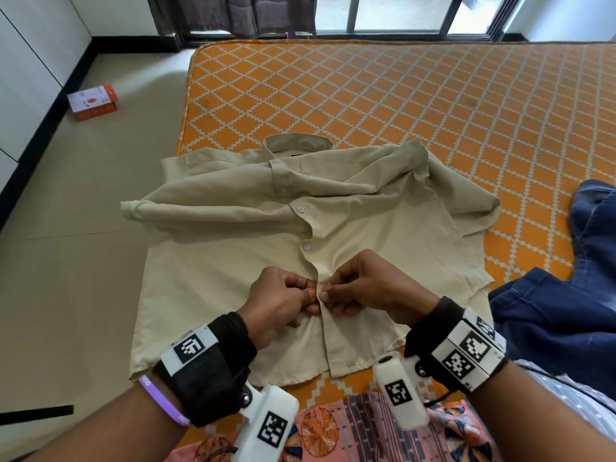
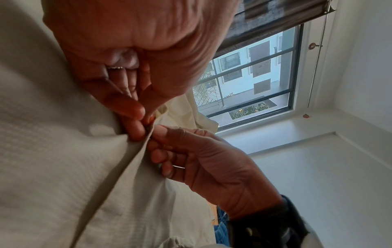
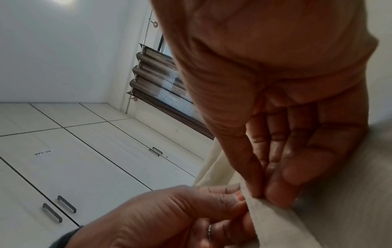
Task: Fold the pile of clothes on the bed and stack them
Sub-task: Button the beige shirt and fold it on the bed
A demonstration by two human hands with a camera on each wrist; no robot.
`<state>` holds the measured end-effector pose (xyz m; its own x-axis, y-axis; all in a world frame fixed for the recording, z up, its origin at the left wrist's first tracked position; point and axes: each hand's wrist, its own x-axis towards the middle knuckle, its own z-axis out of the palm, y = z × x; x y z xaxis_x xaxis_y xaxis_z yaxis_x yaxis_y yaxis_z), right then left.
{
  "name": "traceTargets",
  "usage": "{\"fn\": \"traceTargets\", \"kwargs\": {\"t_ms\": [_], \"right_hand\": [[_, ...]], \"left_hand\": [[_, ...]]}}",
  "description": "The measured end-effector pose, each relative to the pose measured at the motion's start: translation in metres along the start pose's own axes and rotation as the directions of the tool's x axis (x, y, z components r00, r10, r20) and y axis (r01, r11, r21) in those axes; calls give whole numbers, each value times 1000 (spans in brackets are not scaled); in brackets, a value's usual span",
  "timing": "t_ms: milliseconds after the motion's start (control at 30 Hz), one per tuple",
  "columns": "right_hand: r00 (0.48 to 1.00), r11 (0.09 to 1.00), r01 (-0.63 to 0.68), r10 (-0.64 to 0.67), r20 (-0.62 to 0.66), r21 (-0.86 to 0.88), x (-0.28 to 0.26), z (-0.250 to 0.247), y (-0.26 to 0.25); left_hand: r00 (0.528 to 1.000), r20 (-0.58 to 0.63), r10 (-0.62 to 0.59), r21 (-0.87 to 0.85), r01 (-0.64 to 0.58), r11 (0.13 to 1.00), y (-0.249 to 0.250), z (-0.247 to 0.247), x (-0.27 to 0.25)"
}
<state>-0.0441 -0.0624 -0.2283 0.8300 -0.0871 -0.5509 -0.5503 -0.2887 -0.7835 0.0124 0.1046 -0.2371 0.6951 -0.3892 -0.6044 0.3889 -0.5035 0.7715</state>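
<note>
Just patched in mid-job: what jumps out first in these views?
Both hands, left hand and right hand, pinch the front placket of a beige shirt spread on the orange patterned bed, apparently at a button. Blue jeans lie at the right.

Counts on and around the bed (image 1: pixel 433 95)

One beige shirt (image 1: pixel 233 278) with two loose buttons showing, one blue denim garment (image 1: pixel 566 311) at right, one patterned pink cloth (image 1: pixel 350 428) nearest, one box (image 1: pixel 93 102) on the floor, two hands.
</note>
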Motion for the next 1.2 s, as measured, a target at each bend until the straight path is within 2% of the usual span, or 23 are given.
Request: {"fn": "traceTargets", "kwargs": {"t_ms": [167,267,400,500,667,700,767,833,867,933,1000,1033,1100,1133,1200], "right_hand": [[996,997,43,-47,-80,-57,2,2,3],[992,993,78,-86,-90,-87,2,3,2],[992,991,108,-113,-59,-82,1,3,1],[996,996,85,-86,-18,-29,0,0,1],[999,998,-35,34,23,54,2,-1,-2],[998,996,-53,50,38,68,1,0,-3],[993,990,-106,102,55,90,0,-1,-5],[988,986,-143,137,66,92,1,-3,-4],[988,986,-144,139,70,83,1,-4,-3],[987,991,-129,126,98,23,0,-3,-2],[989,991,-110,117,95,-76,-1,-4,-2],[993,988,-101,107,45,-121,-1,-10,-2],[982,984,-85,57,-178,-155,0,-38,2],[945,984,-77,21,-325,-159,-1,-57,5],[810,956,-153,-24,-585,-250,-7,-96,17]], "left_hand": [[999,-27,19,-95,-21,995,1,-1,-2],[996,-35,78,-69,-80,994,2,-1,-5],[986,-106,126,-14,-128,992,-3,-3,-3],[982,-102,157,13,-157,988,-5,-3,0],[985,-69,160,-9,-161,987,-2,-1,-1],[979,-72,189,21,-188,982,-3,0,-1],[940,-75,332,241,-306,921,-3,3,-3],[865,-45,500,493,-417,764,-2,5,-6],[840,-17,543,556,-444,703,-1,6,-9],[845,40,534,617,-441,652,0,6,-11],[891,48,452,661,-367,655,2,1,-11],[914,31,404,681,-316,661,4,-5,-10],[940,-36,341,722,-211,659,9,-22,-7],[940,-86,330,738,-163,655,13,-34,-8],[922,-210,325,752,-60,657,12,-65,-5]]}}
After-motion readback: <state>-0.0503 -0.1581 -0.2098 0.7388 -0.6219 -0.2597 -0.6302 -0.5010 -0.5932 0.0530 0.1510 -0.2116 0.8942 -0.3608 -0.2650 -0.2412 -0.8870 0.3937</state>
